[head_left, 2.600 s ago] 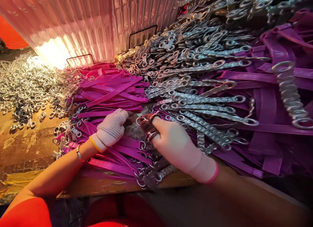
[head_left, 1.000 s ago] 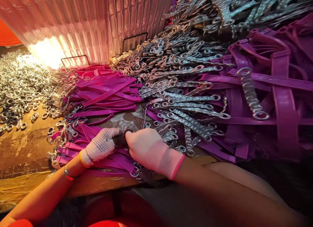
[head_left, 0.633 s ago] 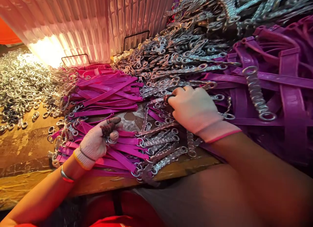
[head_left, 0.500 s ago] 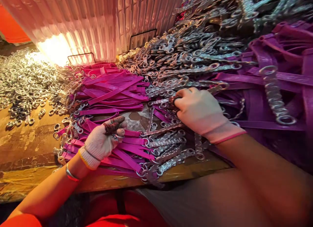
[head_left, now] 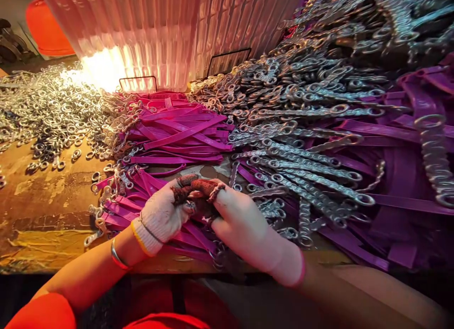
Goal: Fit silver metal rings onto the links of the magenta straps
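No text, label, number or sign can be read.

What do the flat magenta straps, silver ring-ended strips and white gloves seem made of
Flat magenta straps: probably leather or imitation leather, given their smooth, soft sheen. Silver ring-ended strips: apparently metal, polished, with bright glints. White gloves: likely knitted fabric, matte, with snug cuffs.

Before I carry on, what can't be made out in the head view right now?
All in the head view:
- Whatever sits between the left hand and right hand: hidden by dark-tipped fingers.
- Middles of the lower magenta straps: covered by the hands.
- Far ends of some purple straps: cut off by the right edge.
- Number of metal rings: too small, overlapping.
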A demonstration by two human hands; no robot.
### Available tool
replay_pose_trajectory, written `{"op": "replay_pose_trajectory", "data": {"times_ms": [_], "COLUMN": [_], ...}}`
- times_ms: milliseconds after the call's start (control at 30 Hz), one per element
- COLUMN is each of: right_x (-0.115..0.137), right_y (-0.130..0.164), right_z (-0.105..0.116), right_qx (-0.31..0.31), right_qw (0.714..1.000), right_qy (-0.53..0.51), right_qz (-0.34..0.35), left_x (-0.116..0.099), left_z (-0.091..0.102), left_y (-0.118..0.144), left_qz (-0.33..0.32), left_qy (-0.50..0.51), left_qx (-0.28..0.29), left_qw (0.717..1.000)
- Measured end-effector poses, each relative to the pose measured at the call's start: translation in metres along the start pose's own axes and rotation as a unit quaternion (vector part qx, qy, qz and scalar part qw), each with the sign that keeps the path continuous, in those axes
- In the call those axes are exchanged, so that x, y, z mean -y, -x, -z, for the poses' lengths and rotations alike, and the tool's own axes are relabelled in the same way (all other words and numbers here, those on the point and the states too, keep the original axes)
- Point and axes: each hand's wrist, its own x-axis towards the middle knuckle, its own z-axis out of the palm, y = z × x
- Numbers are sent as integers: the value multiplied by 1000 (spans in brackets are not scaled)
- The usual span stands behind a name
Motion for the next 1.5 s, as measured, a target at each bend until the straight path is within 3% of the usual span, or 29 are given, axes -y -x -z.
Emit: {"op": "replay_pose_trajectory", "data": {"times_ms": [133,300,467,600,700,833,967,1067,1133,1267,1367,1433,1500], "right_x": [-2,-4,-3,-3,-5,-6,1,6,6,2,2,3,5], "right_y": [-9,-13,-10,-8,-9,-10,-10,-7,-4,1,2,2,2], "right_z": [11,20,18,18,22,28,31,29,25,20,23,26,27], "right_qx": [-25,-16,-38,-49,-4,76,83,69,77,110,84,59,61], "right_qw": [977,892,853,842,820,796,811,819,810,807,877,940,981], "right_qy": [-189,-382,-433,-445,-477,-497,-471,-462,-472,-473,-393,-289,-151], "right_qz": [-97,-242,-288,-303,-317,-337,-337,-332,-340,-336,-262,-172,-110], "left_x": [-4,-6,0,2,1,-3,-9,-16,-21,-28,-27,-25,-20], "left_z": [1,-2,-3,-4,-2,4,8,5,3,3,5,5,4], "left_y": [7,16,14,16,15,8,5,11,17,20,17,15,15], "left_qz": [-46,-51,-70,-19,-49,-138,-209,-232,-228,-189,-171,-179,-183], "left_qy": [-144,-213,-239,-271,-287,-377,-442,-530,-574,-610,-615,-616,-617], "left_qx": [-11,33,15,2,-9,34,95,116,121,147,117,81,54], "left_qw": [989,975,968,962,957,915,867,807,777,756,761,763,763]}}
